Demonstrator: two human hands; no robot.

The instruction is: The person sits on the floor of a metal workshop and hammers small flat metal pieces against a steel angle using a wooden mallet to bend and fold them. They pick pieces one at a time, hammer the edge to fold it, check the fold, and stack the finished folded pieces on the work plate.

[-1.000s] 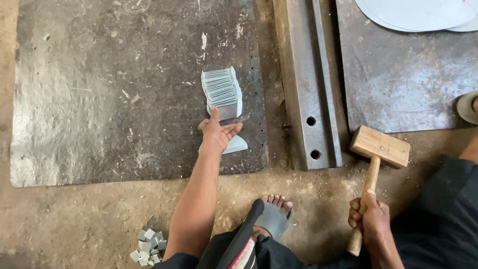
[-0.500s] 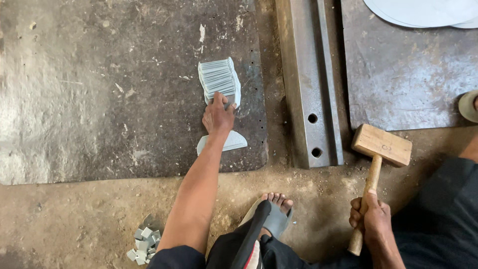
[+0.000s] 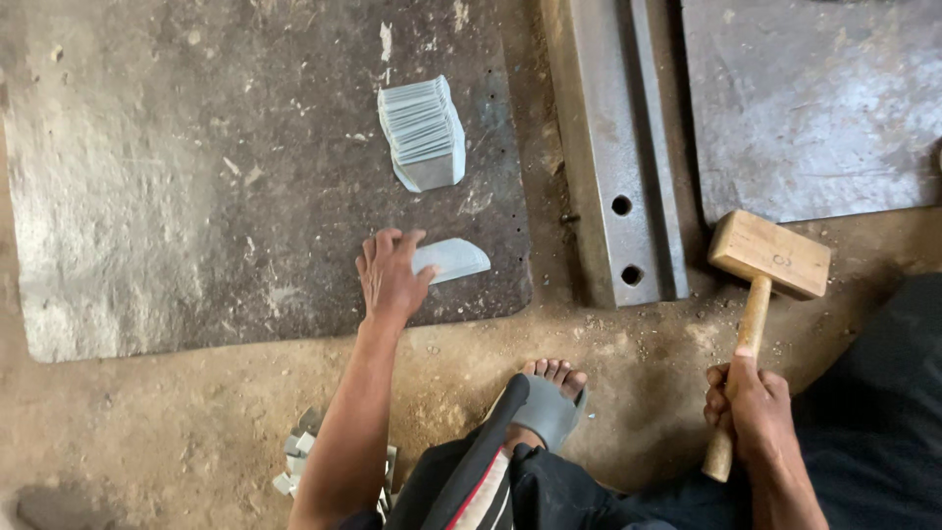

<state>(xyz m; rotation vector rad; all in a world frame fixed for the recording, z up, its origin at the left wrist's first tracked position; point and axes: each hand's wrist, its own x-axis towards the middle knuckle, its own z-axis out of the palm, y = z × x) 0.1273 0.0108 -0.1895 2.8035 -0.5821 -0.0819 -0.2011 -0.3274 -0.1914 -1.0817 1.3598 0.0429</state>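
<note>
- A person sits on a dirt floor, seen from above, with a large dark steel plate (image 3: 147, 196) lying flat in front of them.
- The left hand (image 3: 391, 277) rests near the plate's bottom right corner, fingers spread and lying on one end of a small curved sheet-metal blank (image 3: 453, 259); it is pressing or pinching the piece, not clenched around it.
- The blank looks thin, light and stiff, pale grey, with one rounded end. Its cut edges are probably sharp, so the flat faces or the long sides seem the safest places to hold it. Lying flat on steel, it may need to be slid to the plate's edge or lifted by a corner.
- Further up the plate, toward its right edge, stands a fanned stack of similar blanks (image 3: 424, 132), well apart from the hand.
- The right hand (image 3: 748, 412) is closed around the lower handle of a wooden mallet (image 3: 768, 257), whose head rests on the dirt.
- A steel channel bar with two holes (image 3: 613, 147) lies just right of the plate.
- A sandalled foot (image 3: 551, 393) shows between the arms.
</note>
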